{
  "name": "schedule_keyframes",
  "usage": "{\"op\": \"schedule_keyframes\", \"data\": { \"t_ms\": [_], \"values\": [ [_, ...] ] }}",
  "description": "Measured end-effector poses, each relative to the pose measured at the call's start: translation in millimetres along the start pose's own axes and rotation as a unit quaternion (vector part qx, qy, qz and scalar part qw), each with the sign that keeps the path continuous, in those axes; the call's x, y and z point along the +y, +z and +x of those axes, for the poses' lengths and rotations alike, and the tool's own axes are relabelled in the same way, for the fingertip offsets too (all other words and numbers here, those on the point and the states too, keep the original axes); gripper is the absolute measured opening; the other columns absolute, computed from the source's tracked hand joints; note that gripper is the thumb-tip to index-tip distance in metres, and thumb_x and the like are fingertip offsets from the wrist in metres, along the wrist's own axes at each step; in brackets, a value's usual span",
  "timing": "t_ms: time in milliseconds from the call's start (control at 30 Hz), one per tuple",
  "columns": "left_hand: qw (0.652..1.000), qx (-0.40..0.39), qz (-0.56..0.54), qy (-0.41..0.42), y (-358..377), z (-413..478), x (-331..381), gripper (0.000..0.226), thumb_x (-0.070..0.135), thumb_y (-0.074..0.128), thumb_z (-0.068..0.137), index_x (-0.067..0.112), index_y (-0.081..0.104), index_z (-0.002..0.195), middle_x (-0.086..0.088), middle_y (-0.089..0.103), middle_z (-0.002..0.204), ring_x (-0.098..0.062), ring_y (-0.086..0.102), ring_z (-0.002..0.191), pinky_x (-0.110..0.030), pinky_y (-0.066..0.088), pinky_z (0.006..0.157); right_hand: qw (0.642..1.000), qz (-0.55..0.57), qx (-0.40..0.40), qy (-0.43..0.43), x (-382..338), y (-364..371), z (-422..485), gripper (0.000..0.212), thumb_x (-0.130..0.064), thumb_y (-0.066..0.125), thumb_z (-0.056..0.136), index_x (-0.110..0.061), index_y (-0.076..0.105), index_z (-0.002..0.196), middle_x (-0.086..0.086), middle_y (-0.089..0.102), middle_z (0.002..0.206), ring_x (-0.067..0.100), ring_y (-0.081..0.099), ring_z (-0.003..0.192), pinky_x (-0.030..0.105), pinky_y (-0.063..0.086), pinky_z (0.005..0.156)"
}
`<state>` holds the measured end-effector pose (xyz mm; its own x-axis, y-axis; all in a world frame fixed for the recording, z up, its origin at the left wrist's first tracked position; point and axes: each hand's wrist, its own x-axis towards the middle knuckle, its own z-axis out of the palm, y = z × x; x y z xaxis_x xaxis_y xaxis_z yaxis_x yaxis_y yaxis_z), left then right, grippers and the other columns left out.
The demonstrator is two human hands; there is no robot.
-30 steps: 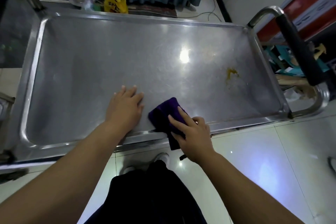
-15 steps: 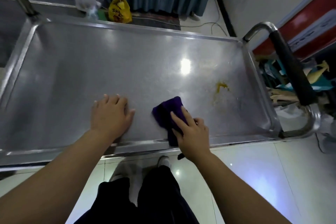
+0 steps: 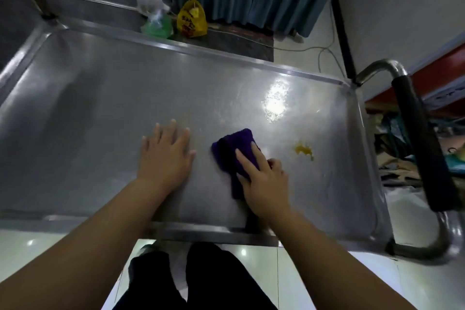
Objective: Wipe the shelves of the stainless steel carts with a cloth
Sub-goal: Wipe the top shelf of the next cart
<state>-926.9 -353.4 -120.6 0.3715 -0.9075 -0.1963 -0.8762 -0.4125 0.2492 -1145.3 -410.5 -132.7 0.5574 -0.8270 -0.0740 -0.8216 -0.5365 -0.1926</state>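
The top shelf of a stainless steel cart [image 3: 105, 98] fills the view, with a raised rim all round. A folded purple cloth [image 3: 232, 148] lies on it near the front middle. My right hand [image 3: 261, 178] presses on the cloth's near part with straight index and middle fingers, the other fingers curled at its right edge. My left hand [image 3: 164, 156] rests flat on the bare steel, just left of the cloth and apart from it. A yellow-orange stain [image 3: 303, 152] sits on the shelf to the right of the cloth.
The cart's push handle with a black grip [image 3: 422, 148] stands at the right end. Behind the cart lie a yellow bag [image 3: 191, 19] and clear plastic bags [image 3: 154, 16] before a dark curtain. Clutter sits under a red counter at right. My legs stand on white tiles.
Both hands have slid farther in from the front rim onto the shelf. The cloth has moved with the right hand, closer to the yellow stain. The camera has tilted forward.
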Motion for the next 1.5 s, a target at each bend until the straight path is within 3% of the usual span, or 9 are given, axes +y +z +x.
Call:
{"op": "schedule_keyframes", "data": {
  "t_ms": [67, 167, 300, 533, 767, 1000, 1233, 1367, 1500],
  "values": [
    [1.000, -0.013, -0.009, -0.002, 2.4, 11.1, 7.1, 0.054, 0.045, 0.038, 0.095, 0.026, 0.029, 0.145, -0.006, 0.013, 0.157, -0.036, 0.010, 0.143, -0.056, 0.015, 0.112, 1.000, -0.019, 0.003, 0.011, 37.4, -9.4, 16.7, 0.050, -0.041, 0.048, 0.093, -0.043, 0.036, 0.142, -0.004, 0.027, 0.155, 0.035, 0.043, 0.106, 0.043, 0.039, 0.088],
    [1.000, -0.027, 0.009, -0.006, 6.6, 18.5, 13.3, 0.053, 0.049, 0.036, 0.094, 0.028, 0.032, 0.143, -0.004, 0.017, 0.157, -0.036, 0.015, 0.142, -0.056, 0.016, 0.111, 0.981, -0.024, -0.004, 0.193, 88.3, -23.0, 56.9, 0.051, -0.044, 0.039, 0.097, -0.043, 0.026, 0.146, -0.003, 0.018, 0.158, 0.038, 0.041, 0.115, 0.043, 0.034, 0.099],
    [1.000, -0.005, 0.007, -0.022, 7.9, 20.0, 19.4, 0.049, 0.049, 0.041, 0.093, 0.027, 0.045, 0.136, -0.004, 0.029, 0.153, -0.036, 0.025, 0.138, -0.057, 0.023, 0.108, 0.943, 0.006, -0.017, 0.331, 57.3, -21.1, 96.9, 0.052, -0.043, 0.028, 0.099, -0.040, 0.010, 0.149, 0.002, 0.003, 0.159, 0.041, 0.027, 0.125, 0.053, 0.025, 0.101],
    [0.999, 0.018, 0.010, -0.043, 4.0, 21.1, 20.9, 0.038, 0.044, 0.053, 0.089, 0.018, 0.063, 0.115, -0.009, 0.049, 0.137, -0.039, 0.043, 0.123, -0.061, 0.036, 0.094, 0.990, -0.038, -0.034, -0.132, 41.1, -11.1, 85.3, 0.048, -0.046, 0.031, 0.098, -0.045, 0.021, 0.144, -0.005, 0.017, 0.158, 0.031, 0.031, 0.115, 0.042, 0.030, 0.091],
    [0.997, 0.017, 0.006, -0.076, 5.5, 29.1, 31.0, 0.037, 0.044, 0.052, 0.090, 0.018, 0.064, 0.114, -0.007, 0.049, 0.137, -0.038, 0.040, 0.127, -0.060, 0.032, 0.100, 0.961, -0.008, -0.014, 0.274, 77.3, -23.6, 164.7, 0.053, -0.041, 0.028, 0.099, -0.036, 0.012, 0.149, 0.005, 0.009, 0.158, 0.040, 0.026, 0.126, 0.052, 0.029, 0.097],
    [0.992, 0.010, -0.019, -0.124, -6.0, 37.2, 34.4, 0.035, 0.046, 0.048, 0.091, 0.021, 0.070, 0.103, -0.005, 0.059, 0.121, -0.039, 0.049, 0.119, -0.050, 0.043, 0.095, 0.988, -0.061, -0.024, -0.142, 72.7, -23.9, 159.9, 0.047, -0.047, 0.029, 0.098, -0.045, 0.022, 0.144, -0.004, 0.019, 0.157, 0.032, 0.036, 0.114, 0.043, 0.034, 0.090],
    [0.994, 0.032, 0.038, -0.097, -22.8, 66.5, 50.0, 0.038, 0.051, 0.048, 0.087, 0.020, 0.065, 0.098, -0.008, 0.063, 0.109, -0.032, 0.059, 0.101, -0.050, 0.042, 0.093, 0.975, -0.001, -0.005, 0.222, 99.0, -29.5, 194.3, 0.051, -0.045, 0.028, 0.098, -0.038, 0.017, 0.147, 0.002, 0.013, 0.158, 0.039, 0.030, 0.123, 0.049, 0.031, 0.094],
    [0.996, -0.045, -0.055, -0.056, -9.4, 102.8, 73.7, 0.061, 0.053, 0.048, 0.089, 0.025, 0.037, 0.142, -0.002, 0.024, 0.155, -0.032, 0.019, 0.142, -0.055, 0.020, 0.112, 0.996, -0.003, -0.009, 0.085, 66.0, -17.4, 189.7, 0.051, -0.050, 0.029, 0.096, -0.042, 0.017, 0.145, 0.000, 0.012, 0.158, 0.038, 0.028, 0.123, 0.049, 0.030, 0.094],
    [0.997, -0.067, 0.022, -0.042, 10.2, 115.4, 87.1, 0.063, 0.063, 0.035, 0.089, 0.034, 0.026, 0.144, 0.005, 0.011, 0.158, -0.034, 0.009, 0.144, -0.059, 0.015, 0.110, 0.996, -0.063, -0.017, -0.068, 103.2, -33.2, 215.6, 0.049, -0.050, 0.031, 0.097, -0.047, 0.019, 0.144, -0.004, 0.016, 0.157, 0.035, 0.033, 0.122, 0.046, 0.033, 0.094]
  ]
}}
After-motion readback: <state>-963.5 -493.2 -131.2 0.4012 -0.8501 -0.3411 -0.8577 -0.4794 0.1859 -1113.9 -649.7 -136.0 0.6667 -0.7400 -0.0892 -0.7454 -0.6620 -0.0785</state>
